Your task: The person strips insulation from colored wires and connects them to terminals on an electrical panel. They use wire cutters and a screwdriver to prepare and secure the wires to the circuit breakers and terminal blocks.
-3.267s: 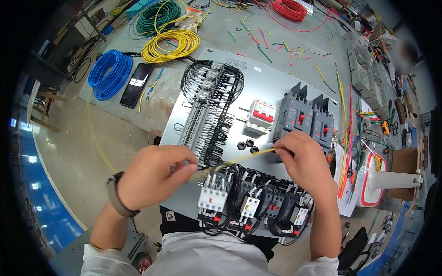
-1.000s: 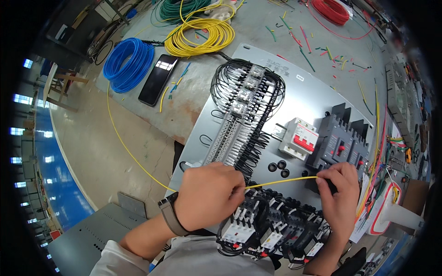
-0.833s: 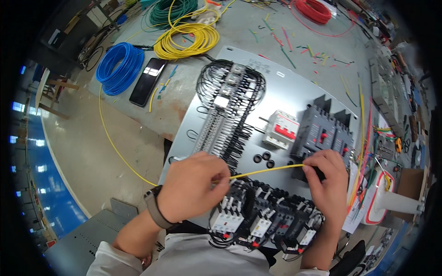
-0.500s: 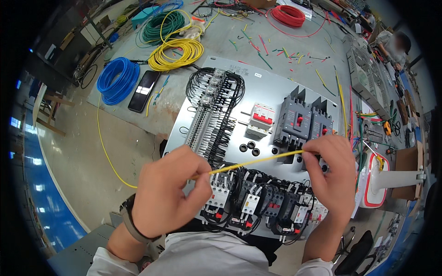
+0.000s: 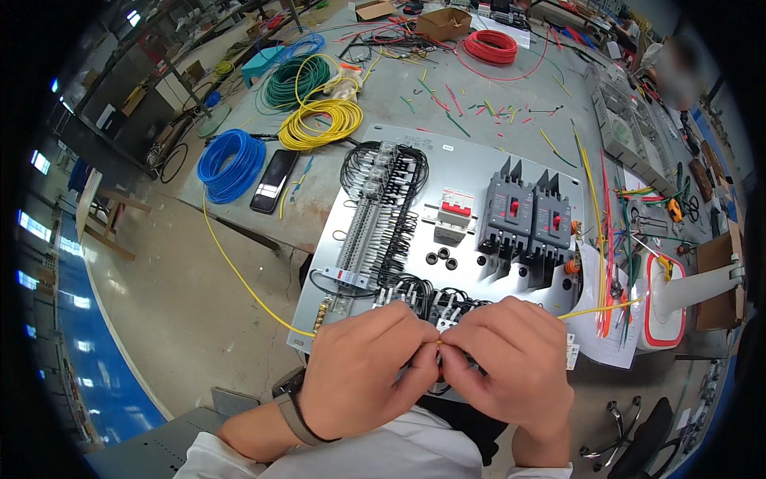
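Note:
My left hand [image 5: 363, 367] and my right hand [image 5: 511, 367] meet over the near edge of a metal mounting plate [image 5: 499, 306]. Both pinch the same yellow wire [image 5: 257, 298], thumb and forefinger nearly touching. On the left the wire trails up toward the coils; its other end sticks out to the right past my right hand. On the plate stand a terminal strip [image 5: 361, 235] with black wires, a small breaker with a red switch [image 5: 455, 214], and two large dark breakers [image 5: 509, 209]. My hands hide most of the devices along the near edge.
Blue [image 5: 231, 166], yellow [image 5: 321, 125], green [image 5: 297, 80] and red [image 5: 490, 48] wire coils lie on the table. A phone [image 5: 274, 181] rests by the blue coil. Wire scraps [image 5: 456, 122] are scattered beyond the plate. A white-and-red stand [image 5: 664, 315] is at the right.
My hands, earlier apart with the yellow wire stretched between them, have come together. The right hand moved left and down along it, and the wire now extends beyond it. The view has shifted slightly.

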Action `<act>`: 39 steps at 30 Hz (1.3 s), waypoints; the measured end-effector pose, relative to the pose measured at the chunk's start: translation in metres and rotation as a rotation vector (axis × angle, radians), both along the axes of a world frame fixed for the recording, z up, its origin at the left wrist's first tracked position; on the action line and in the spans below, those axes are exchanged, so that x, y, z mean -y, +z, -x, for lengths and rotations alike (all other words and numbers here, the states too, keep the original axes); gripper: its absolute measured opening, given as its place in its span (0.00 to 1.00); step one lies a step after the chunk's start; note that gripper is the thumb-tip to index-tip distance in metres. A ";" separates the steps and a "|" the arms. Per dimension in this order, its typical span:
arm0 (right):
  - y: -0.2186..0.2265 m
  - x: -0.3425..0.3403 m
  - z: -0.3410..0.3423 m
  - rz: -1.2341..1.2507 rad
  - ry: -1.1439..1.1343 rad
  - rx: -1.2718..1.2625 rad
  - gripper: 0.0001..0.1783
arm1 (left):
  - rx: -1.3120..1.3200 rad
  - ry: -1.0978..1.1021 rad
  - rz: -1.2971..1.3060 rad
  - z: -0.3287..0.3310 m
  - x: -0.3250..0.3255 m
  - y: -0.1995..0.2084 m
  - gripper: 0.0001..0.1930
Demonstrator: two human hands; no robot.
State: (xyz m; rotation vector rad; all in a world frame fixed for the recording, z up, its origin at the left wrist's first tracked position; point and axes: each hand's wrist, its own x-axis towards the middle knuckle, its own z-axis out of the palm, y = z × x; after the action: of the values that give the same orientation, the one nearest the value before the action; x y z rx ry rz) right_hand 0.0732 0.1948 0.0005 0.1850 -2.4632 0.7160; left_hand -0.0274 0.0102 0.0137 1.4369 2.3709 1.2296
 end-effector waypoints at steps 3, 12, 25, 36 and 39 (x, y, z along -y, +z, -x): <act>-0.005 0.004 0.004 0.027 -0.020 -0.013 0.07 | -0.025 0.011 -0.024 0.003 0.005 -0.005 0.07; -0.008 -0.019 0.001 0.048 -0.143 0.003 0.10 | -0.047 0.056 -0.059 0.056 0.054 -0.029 0.05; -0.017 -0.015 0.010 0.078 -0.276 0.123 0.08 | -0.116 0.087 -0.159 0.102 0.077 -0.073 0.07; -0.010 0.009 0.041 0.099 -0.220 0.184 0.08 | -0.154 0.113 -0.167 0.125 0.107 -0.073 0.06; -0.009 0.029 0.051 0.136 -0.177 0.205 0.07 | -0.234 0.098 -0.101 0.143 0.133 -0.048 0.06</act>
State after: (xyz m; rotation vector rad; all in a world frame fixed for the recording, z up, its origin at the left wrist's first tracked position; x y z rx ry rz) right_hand 0.0221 0.1660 -0.0081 -0.1640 -2.5694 0.8574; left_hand -0.1703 -0.1230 -0.0348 1.5924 2.5931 1.2849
